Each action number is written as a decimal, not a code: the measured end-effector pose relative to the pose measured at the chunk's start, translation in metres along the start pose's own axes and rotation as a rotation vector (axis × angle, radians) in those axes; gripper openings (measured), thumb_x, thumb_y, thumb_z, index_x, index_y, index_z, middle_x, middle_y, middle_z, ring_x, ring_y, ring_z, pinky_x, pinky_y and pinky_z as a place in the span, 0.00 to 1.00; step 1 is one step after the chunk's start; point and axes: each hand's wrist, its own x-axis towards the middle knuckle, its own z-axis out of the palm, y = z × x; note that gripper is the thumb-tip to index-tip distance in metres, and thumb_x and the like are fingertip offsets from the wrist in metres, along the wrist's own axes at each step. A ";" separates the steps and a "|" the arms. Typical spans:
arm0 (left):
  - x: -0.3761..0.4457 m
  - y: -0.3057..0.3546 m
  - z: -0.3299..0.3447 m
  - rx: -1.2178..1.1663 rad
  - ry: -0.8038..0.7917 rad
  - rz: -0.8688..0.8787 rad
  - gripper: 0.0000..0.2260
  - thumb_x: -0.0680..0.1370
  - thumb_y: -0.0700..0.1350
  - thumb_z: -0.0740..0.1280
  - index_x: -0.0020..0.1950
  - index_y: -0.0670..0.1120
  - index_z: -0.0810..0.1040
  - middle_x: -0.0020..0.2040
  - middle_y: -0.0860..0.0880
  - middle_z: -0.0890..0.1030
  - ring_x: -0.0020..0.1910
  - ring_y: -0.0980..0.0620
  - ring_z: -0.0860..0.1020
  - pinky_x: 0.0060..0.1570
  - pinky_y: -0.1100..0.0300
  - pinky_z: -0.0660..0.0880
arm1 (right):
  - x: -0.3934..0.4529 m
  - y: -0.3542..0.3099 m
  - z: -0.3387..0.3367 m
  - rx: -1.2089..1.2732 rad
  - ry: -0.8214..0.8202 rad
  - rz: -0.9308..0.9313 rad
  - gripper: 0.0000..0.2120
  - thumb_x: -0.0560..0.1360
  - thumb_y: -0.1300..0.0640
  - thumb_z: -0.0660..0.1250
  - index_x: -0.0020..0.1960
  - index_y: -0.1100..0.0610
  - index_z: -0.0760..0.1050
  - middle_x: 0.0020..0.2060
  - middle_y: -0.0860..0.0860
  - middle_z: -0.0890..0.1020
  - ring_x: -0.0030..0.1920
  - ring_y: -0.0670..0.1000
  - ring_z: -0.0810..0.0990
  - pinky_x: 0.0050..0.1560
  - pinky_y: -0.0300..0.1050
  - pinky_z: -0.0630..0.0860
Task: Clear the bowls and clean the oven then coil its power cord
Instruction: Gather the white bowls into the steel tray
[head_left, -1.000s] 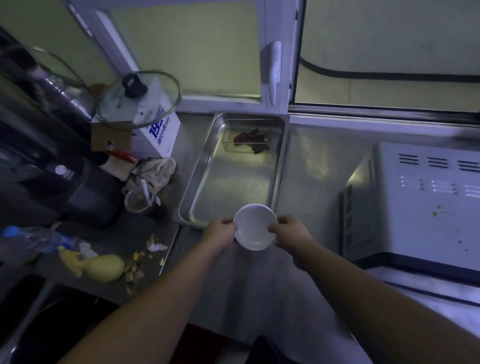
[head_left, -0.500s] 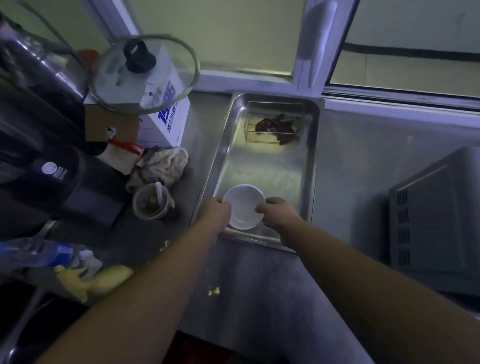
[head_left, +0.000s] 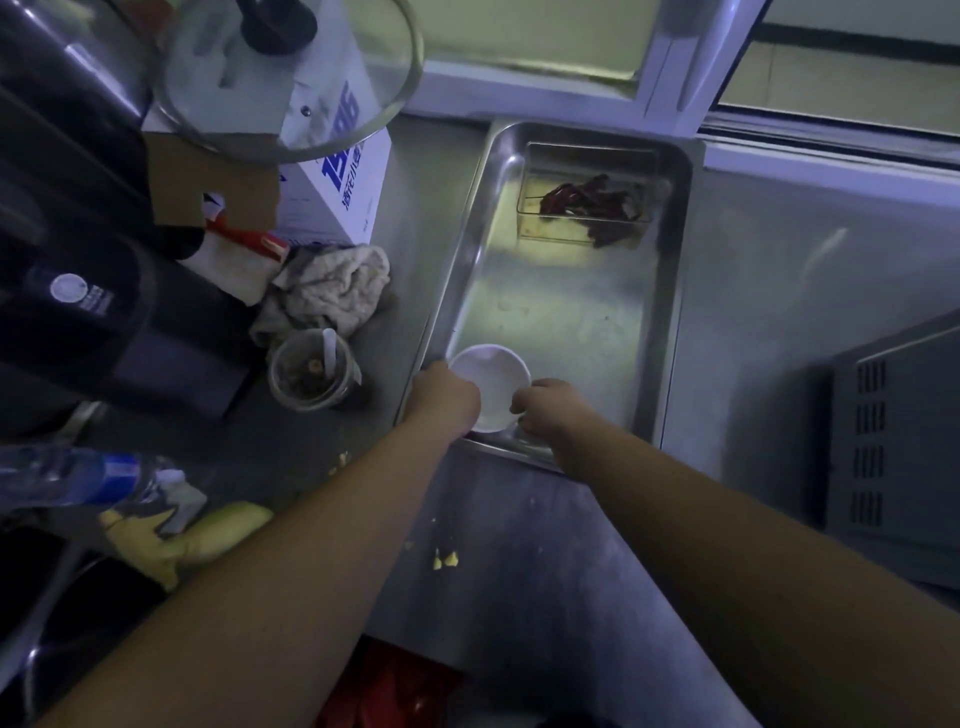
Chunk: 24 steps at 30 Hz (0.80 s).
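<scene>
White bowl (head_left: 491, 387) sits in the steel tray's (head_left: 670, 312) near corner, gripped between left hand (head_left: 447, 397) and right hand (head_left: 545, 408).

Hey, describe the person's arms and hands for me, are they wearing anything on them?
Nothing worn that shows. The left hand and right hand are bare, with no gloves. Both forearms are bare up to the picture's lower edge: no sleeves, watch or bracelet in view. The light is too dim to tell rings.
</scene>
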 end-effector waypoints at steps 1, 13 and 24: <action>0.001 0.000 0.001 0.018 -0.002 -0.002 0.22 0.74 0.40 0.61 0.68 0.42 0.75 0.63 0.40 0.78 0.57 0.38 0.79 0.51 0.52 0.77 | 0.000 -0.001 0.001 0.000 -0.007 -0.001 0.19 0.55 0.57 0.67 0.46 0.61 0.80 0.36 0.59 0.79 0.36 0.57 0.78 0.38 0.49 0.75; -0.039 0.007 0.003 0.145 0.107 0.254 0.25 0.74 0.44 0.67 0.71 0.44 0.74 0.66 0.41 0.77 0.64 0.39 0.76 0.61 0.49 0.75 | -0.051 0.021 -0.053 -0.143 0.007 -0.064 0.38 0.62 0.48 0.68 0.73 0.52 0.71 0.61 0.54 0.80 0.56 0.58 0.82 0.59 0.58 0.81; -0.153 0.044 0.079 0.421 -0.164 0.554 0.22 0.78 0.46 0.64 0.73 0.45 0.72 0.71 0.42 0.73 0.70 0.41 0.72 0.68 0.52 0.70 | -0.148 0.085 -0.149 -0.491 0.103 -0.153 0.24 0.78 0.52 0.64 0.74 0.54 0.70 0.67 0.54 0.78 0.66 0.58 0.77 0.64 0.46 0.74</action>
